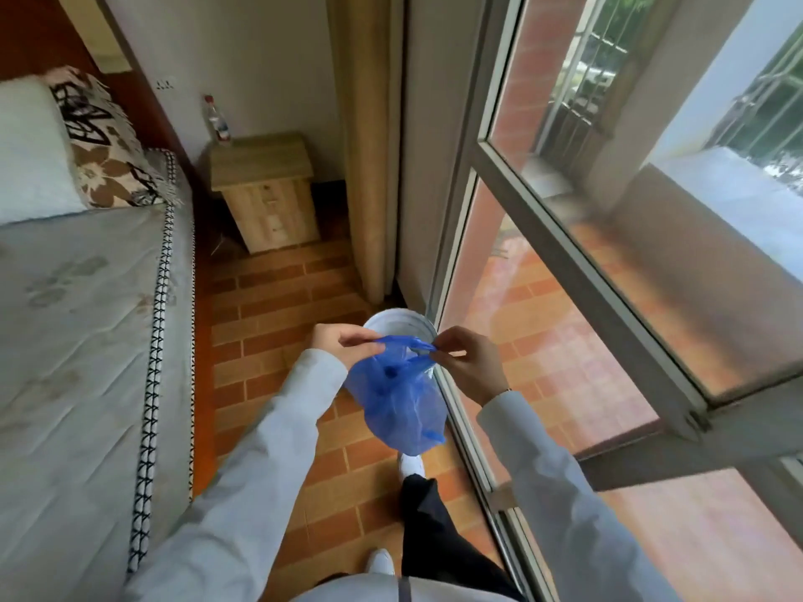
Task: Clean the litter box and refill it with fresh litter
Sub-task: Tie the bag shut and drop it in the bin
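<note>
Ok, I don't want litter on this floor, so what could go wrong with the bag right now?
Both hands, left hand and right hand, only pinch the thin top edges of the blue bag. It hangs in the air with weight in it, so it may slip or tear. It also hangs short of the white bucket, over the tile floor.

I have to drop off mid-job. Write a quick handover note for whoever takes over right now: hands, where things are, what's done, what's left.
Left hand pinches one handle of the blue plastic bag; right hand pinches the other, as if tying it.
The bag hangs in the air, something inside, above a white bucket on the tiled floor by the glass door.
Done: bag seems filled.
Left: close and bin it. No litter box or fresh litter in view, so the refill cannot be confirmed.
</note>
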Motion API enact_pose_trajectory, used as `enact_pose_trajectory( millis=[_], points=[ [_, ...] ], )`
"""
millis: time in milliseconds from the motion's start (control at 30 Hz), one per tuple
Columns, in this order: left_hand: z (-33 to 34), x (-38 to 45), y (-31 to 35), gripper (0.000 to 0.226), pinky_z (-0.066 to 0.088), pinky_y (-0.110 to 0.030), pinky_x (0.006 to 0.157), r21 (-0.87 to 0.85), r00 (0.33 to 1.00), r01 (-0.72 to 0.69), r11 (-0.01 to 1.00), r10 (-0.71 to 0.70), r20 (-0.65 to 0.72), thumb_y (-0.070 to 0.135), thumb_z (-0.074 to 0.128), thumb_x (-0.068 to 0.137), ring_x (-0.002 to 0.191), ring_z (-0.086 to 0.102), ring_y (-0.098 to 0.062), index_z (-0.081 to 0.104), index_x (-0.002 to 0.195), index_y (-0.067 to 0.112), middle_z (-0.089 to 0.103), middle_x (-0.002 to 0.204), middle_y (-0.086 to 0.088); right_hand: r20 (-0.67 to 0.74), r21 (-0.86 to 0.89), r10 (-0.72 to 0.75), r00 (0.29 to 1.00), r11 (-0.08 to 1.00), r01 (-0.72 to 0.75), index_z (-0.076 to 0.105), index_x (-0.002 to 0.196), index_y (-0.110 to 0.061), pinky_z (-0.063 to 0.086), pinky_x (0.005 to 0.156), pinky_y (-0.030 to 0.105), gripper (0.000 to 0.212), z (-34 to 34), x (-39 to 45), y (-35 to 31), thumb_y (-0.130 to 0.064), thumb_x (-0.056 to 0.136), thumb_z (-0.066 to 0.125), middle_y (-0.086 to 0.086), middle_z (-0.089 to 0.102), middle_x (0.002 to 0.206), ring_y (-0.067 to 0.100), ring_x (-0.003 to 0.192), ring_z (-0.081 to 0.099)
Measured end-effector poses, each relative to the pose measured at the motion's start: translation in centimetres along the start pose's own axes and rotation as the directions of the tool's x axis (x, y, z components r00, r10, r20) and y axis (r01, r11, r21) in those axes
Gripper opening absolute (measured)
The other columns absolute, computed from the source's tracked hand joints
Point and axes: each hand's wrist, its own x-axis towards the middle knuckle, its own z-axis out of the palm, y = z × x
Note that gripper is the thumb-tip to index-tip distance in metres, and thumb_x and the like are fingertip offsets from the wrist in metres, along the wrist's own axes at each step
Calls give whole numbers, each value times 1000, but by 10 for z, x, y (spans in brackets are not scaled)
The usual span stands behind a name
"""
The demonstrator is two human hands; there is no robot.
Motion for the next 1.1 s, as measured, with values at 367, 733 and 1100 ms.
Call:
enact_pose_trajectory(
  millis=[367, 733, 1100],
  points=[
    [18, 182, 13, 16, 52, -29, 80, 101, 999, 40, 994, -38, -27, 7, 73, 77, 82, 65, -23, 73, 93, 4, 71, 91, -12, 94, -113, 71, 993, 992, -60, 66, 81, -9, 51, 74, 29, 8, 18, 198, 42, -4, 77, 69, -2, 63, 75, 20, 73, 62],
    [70, 305, -55, 20, 45, -7, 64, 86, 976, 215, 973, -212, -46, -9, 69, 76, 74, 59, -17, 67, 96, -10, 68, 100, -26, 130, -258, 275, 953, 937, -235, 65, 77, -18, 51, 70, 32, 7, 80, 306, 134, -11, 76, 66, 8, 70, 81, 30, 77, 65],
    [72, 332, -108, 48, 26, -24, 105, 515, 986, 84, 853, -146, 81, 19, 61, 87, 128, 43, -24, 49, 133, 12, 49, 138, -7, 156, -344, 334, 929, 900, -266, 54, 122, -13, 37, 96, 31, 38, 106, 314, 183, -17, 85, 61, 10, 57, 123, 28, 117, 47]
  ],
)
